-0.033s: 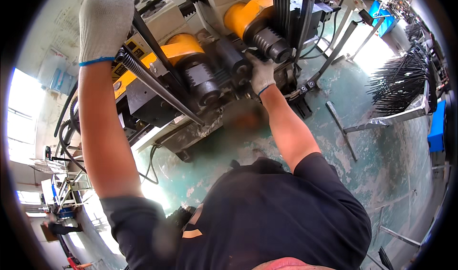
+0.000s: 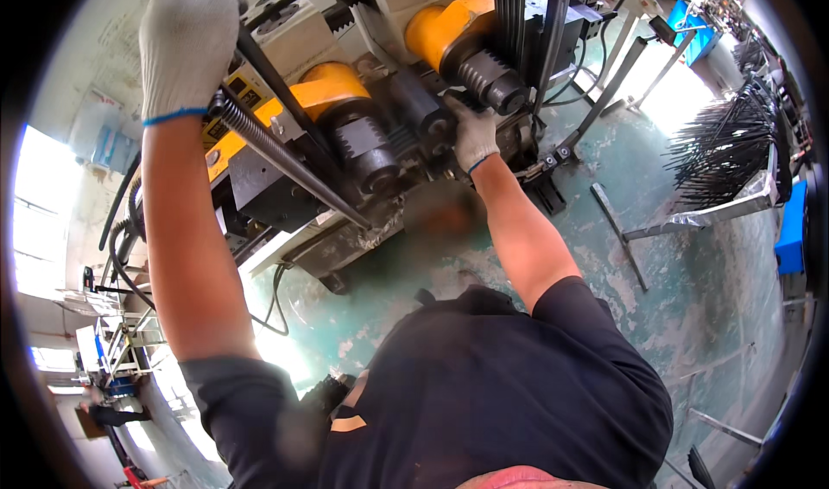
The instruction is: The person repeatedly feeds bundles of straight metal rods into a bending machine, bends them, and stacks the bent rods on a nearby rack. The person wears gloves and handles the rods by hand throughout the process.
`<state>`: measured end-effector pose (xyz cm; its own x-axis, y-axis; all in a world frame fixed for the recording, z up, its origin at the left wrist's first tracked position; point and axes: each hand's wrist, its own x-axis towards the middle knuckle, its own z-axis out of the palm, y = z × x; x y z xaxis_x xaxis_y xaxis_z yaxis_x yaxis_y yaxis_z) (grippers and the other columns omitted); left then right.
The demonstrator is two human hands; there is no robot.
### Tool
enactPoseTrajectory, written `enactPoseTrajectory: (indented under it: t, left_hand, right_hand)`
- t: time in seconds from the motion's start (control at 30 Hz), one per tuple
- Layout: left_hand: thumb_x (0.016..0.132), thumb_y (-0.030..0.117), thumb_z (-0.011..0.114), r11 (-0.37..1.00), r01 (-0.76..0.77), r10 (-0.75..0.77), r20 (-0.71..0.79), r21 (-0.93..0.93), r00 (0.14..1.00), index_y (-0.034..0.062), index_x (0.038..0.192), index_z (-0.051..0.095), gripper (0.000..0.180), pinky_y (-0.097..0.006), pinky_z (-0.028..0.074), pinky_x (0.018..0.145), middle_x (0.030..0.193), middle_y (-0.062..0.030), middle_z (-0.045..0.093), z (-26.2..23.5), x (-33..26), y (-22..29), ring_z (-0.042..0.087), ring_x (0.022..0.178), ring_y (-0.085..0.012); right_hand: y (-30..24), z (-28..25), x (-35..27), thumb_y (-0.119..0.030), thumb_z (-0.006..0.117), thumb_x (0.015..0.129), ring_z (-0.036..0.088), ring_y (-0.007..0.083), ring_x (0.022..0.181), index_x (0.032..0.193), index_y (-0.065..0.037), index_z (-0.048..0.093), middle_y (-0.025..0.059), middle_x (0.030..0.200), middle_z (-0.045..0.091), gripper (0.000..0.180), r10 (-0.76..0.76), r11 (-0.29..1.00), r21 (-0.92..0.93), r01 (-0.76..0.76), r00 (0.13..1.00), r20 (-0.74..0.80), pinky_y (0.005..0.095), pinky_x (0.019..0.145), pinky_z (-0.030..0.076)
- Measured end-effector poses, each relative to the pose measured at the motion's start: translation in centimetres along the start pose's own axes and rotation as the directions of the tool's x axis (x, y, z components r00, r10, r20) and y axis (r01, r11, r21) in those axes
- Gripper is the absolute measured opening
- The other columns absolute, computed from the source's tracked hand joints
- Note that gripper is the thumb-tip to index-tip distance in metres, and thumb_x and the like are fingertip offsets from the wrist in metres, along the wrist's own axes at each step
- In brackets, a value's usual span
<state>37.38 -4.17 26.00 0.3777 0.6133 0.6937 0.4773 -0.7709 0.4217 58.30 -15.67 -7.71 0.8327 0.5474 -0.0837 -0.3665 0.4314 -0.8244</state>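
I am standing on a green floor (image 2: 691, 316) that is showing pale, worn patches; the big yellow-and-black machine (image 2: 410, 92) is sitting right in front of me; my gloved left hand (image 2: 192, 49) is staying up high beside a dark bar (image 2: 268, 70), and my gloved right hand (image 2: 475, 135) is sitting low among the round black parts; the fingers are mostly hiding, so I cannot tell if they are apart or clamped; black rods (image 2: 712, 148) are lying heaped by a metal rack (image 2: 717, 220) on my right; a window (image 2: 41, 204) is shining on my left.
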Motion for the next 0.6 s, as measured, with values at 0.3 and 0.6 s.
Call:
enactPoseTrajectory:
  t: [0.3,0.6]
  left_hand:
    - [0.094,0.038,0.065,1.000,-0.013,0.013,-0.035,-0.005,0.999,-0.0047,0.107,0.072,0.045,-0.031,0.056,0.077,0.091,-0.0114,0.077,0.2,-0.6,0.2,0.073,0.080,-0.0176]
    - [0.095,0.040,0.066,0.998,-0.033,0.032,-0.017,-0.050,0.999,-0.0037,0.109,0.072,0.046,-0.030,0.056,0.079,0.092,-0.0107,0.078,0.3,-0.5,-1.1,0.073,0.081,-0.0160]
  right_hand:
    - [3.0,-2.1,2.6,0.001,0.076,0.086,0.067,0.0200,0.101,0.119,0.002,0.064,0.0125,0.112,0.069,0.035,0.025,0.997,0.066,-0.030,0.997,0.080,0.0349,0.086,0.055]
    - [3.1,-1.9,2.8,0.000,0.077,0.086,0.067,0.0186,0.091,0.117,0.001,0.062,0.0103,0.106,0.068,0.035,-0.028,0.993,0.113,0.020,0.997,0.071,0.0343,0.080,0.056]
